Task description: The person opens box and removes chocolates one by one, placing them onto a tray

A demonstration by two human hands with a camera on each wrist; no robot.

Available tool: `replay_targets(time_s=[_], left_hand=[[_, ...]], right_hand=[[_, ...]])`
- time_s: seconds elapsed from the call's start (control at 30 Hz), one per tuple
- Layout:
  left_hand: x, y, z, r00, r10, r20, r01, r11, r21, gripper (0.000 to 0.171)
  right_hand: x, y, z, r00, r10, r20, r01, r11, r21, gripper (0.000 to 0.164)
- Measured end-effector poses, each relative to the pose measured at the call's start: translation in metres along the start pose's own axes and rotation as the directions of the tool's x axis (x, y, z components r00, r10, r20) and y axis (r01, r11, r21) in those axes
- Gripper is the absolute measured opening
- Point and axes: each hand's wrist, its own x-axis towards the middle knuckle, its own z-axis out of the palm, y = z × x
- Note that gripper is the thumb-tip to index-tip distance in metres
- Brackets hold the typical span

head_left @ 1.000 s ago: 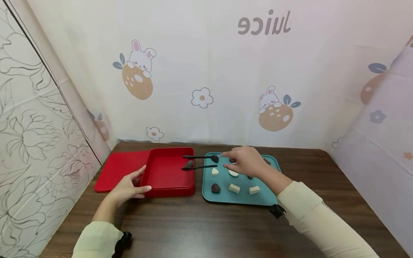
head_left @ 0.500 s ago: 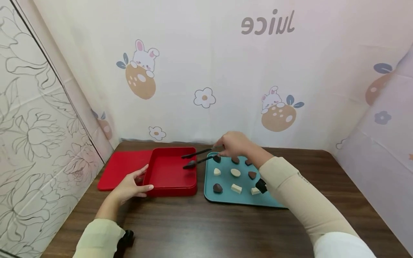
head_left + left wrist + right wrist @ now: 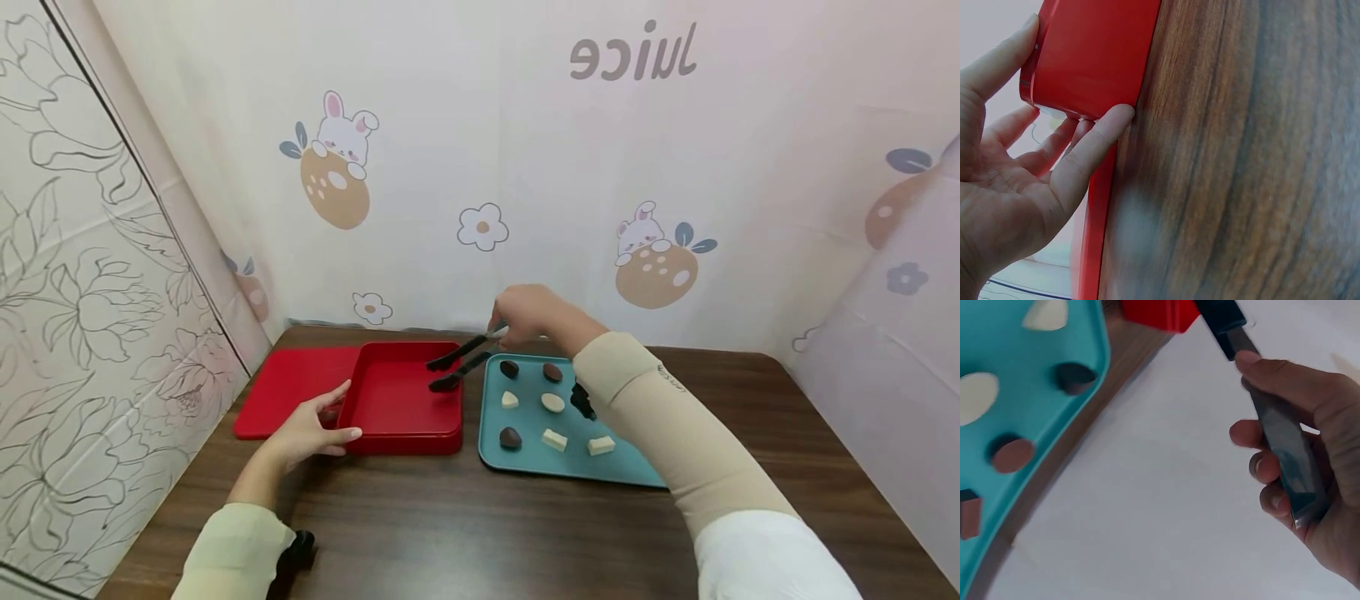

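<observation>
My left hand (image 3: 311, 429) holds the near-left corner of the red box (image 3: 405, 445), thumb and fingers on different sides of it; the left wrist view shows the fingertips against its wall. My right hand (image 3: 528, 317) grips the grey handle of black-tipped tongs (image 3: 459, 354). Their two tips stand apart over the box's right part, and no piece shows between them. A teal tray (image 3: 540, 472) at the right bears dark pieces that look like chocolates (image 3: 511, 437), a white oval piece (image 3: 552, 403), a white triangular piece (image 3: 509, 400) and white bars (image 3: 555, 440). My right forearm covers part of the tray.
A flat red lid-like panel (image 3: 281, 396) lies left of the box, partly behind it. The wooden table (image 3: 450, 533) ends at a patterned wall cloth (image 3: 420, 167) behind, with more cloth at both sides.
My right hand has moved up and left away from over the tray, and the tongs now slant down toward the box. The left hand stays at the box corner. The head view has shifted slightly.
</observation>
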Motion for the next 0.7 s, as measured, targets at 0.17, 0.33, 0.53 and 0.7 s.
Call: replay_targets(time_s=[0.17, 0.33, 0.53, 0.7], left_hand=[[0.001, -0.001, 0.000, 1.000, -0.003, 0.009, 0.003, 1.000, -0.006, 0.097], [0.001, 0.001, 0.000, 1.000, 0.013, 0.019, -0.012, 1.000, -0.008, 0.096], [-0.002, 0.002, 0.000, 1.000, 0.014, 0.016, -0.013, 1.000, -0.015, 0.096], [-0.002, 0.002, 0.000, 1.000, 0.014, 0.013, -0.014, 1.000, -0.012, 0.095]], right_hand=[[0.006, -0.020, -0.011, 0.999, -0.023, -0.023, 0.019, 0.991, -0.132, 0.022], [0.009, -0.038, -0.014, 0.998, -0.021, -0.056, 0.008, 0.973, -0.231, 0.008], [0.009, -0.056, -0.017, 0.997, 0.006, -0.078, -0.031, 0.946, -0.322, 0.009], [0.010, -0.064, -0.015, 0.998, 0.015, -0.063, -0.037, 0.927, -0.372, 0.008]])
